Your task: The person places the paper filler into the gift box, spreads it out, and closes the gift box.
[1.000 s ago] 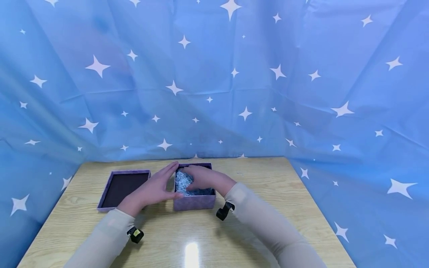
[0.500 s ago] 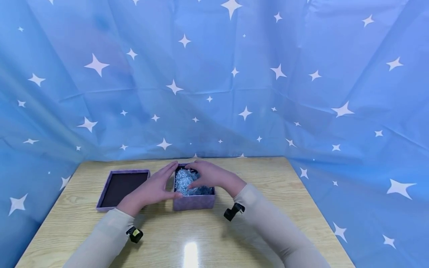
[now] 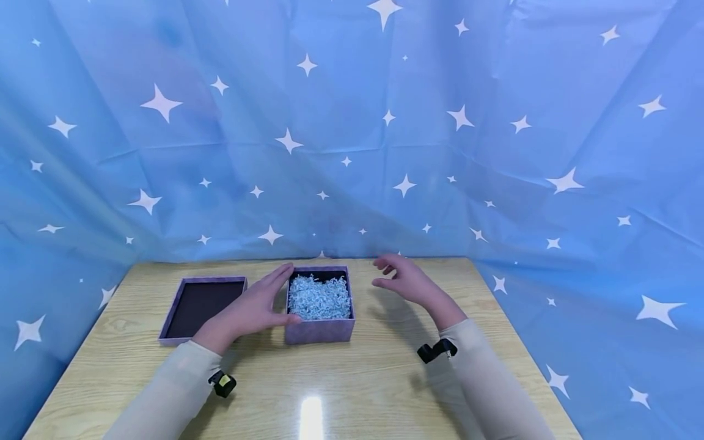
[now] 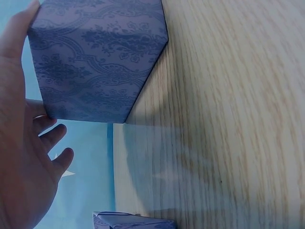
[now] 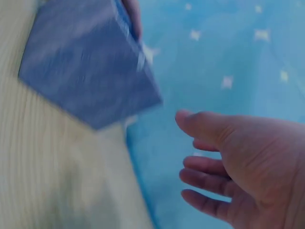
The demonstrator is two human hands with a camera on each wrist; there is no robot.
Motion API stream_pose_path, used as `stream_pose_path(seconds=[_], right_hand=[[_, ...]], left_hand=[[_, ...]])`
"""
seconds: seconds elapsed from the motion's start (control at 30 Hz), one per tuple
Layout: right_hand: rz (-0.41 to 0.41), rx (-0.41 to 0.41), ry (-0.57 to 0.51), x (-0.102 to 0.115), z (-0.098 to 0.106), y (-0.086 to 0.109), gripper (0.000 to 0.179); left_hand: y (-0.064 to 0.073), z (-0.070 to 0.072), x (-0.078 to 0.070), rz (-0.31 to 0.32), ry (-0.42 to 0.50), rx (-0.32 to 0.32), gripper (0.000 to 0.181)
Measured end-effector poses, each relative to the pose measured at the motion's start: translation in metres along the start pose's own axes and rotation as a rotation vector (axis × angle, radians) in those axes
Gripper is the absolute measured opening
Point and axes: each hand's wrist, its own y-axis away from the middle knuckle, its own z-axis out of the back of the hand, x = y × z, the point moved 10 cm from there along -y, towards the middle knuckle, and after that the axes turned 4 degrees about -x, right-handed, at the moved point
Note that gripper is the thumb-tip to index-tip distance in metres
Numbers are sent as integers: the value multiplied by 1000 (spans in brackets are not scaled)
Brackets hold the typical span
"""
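A purple patterned box (image 3: 319, 333) stands uncovered on the table, filled with light blue shredded paper (image 3: 319, 299). My left hand (image 3: 250, 315) spans the box's left side, thumb at the front corner and fingers at the back corner. In the left wrist view, fingertips bend behind the far corner of the box (image 4: 95, 62). To the right of the box, my right hand (image 3: 412, 284) hovers above the table, apart from it. Its fingers are loosely bent and hold nothing in the right wrist view, where the box (image 5: 86, 67) looks blurred.
The box lid (image 3: 206, 307) lies with its dark inside up, left of the box and partly behind the left hand. A wooden table (image 3: 264, 391) carries everything. A blue curtain with white stars (image 3: 352, 122) surrounds its back and sides.
My right hand has come out of the box and moved to the right, uncovering the shredded paper, which now looks evenly spread. My left hand keeps its place on the box.
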Motion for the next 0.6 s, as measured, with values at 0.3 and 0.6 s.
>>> stream_pose_path(seconds=[0.3, 0.6], right_hand=[[-135, -66, 70, -86, 2, 16, 49], [-110, -6, 126, -104, -13, 17, 49]], left_hand=[[0, 1, 0, -1, 9, -3, 124], [1, 0, -3, 1, 19, 1, 124]])
